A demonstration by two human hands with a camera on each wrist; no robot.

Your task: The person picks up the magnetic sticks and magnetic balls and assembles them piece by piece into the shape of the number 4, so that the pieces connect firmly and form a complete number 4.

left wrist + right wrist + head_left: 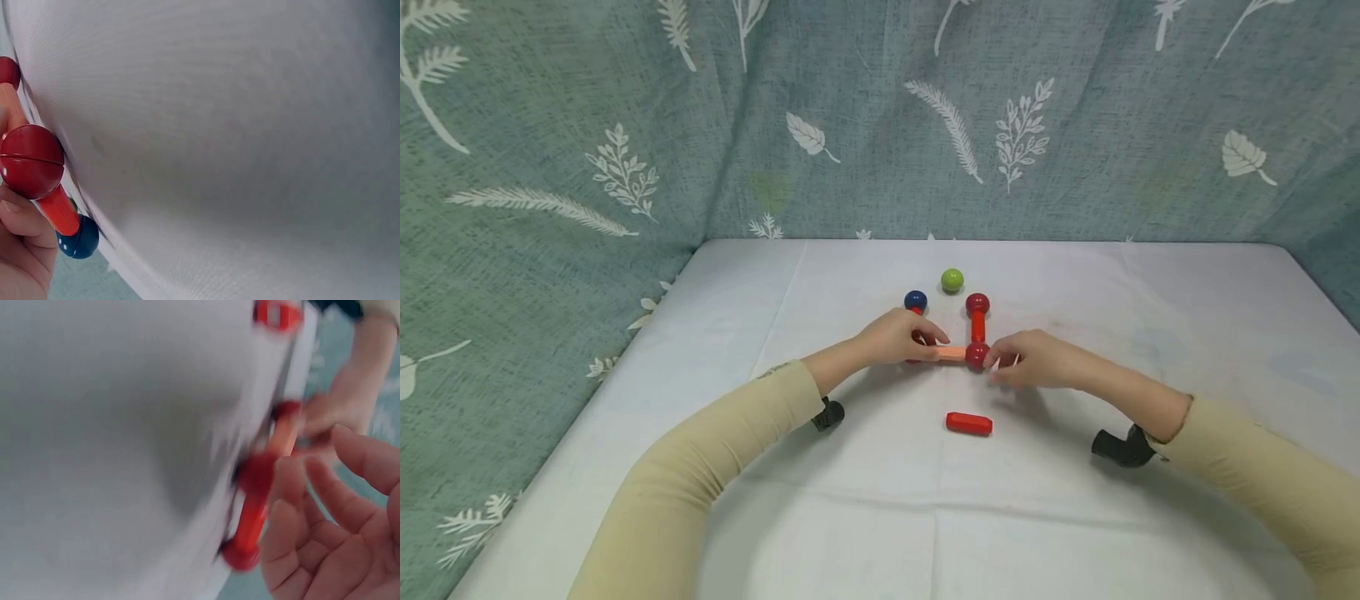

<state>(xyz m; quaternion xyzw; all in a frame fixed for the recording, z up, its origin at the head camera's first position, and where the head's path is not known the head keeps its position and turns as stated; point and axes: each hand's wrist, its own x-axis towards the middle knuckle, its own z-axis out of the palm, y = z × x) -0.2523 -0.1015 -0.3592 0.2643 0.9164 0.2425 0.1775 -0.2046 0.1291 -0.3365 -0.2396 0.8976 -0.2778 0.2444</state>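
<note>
My left hand (898, 336) pinches the orange rod (951, 354) of a U-shaped toy build near its left end. A red ball (32, 161) at that end, mostly hidden by the hand in the head view, joins a short red rod (59, 210) topped by a blue ball (915, 301). On the other side, a red ball (977, 356) links the orange rod to an upright-lying red rod (977, 327) with another red ball (977, 304) at its far end. Beside the near right ball is my right hand (1037, 358), fingers loosely bent, nothing gripped; whether it touches the ball is unclear.
A loose red rod (969, 423) lies on the white cloth (850, 533) nearer the person. Behind the build sits a green ball (952, 280). Leaf-patterned fabric (880, 125) hangs along the back and left. Dark wrist cameras (1123, 447) sit under both sleeves.
</note>
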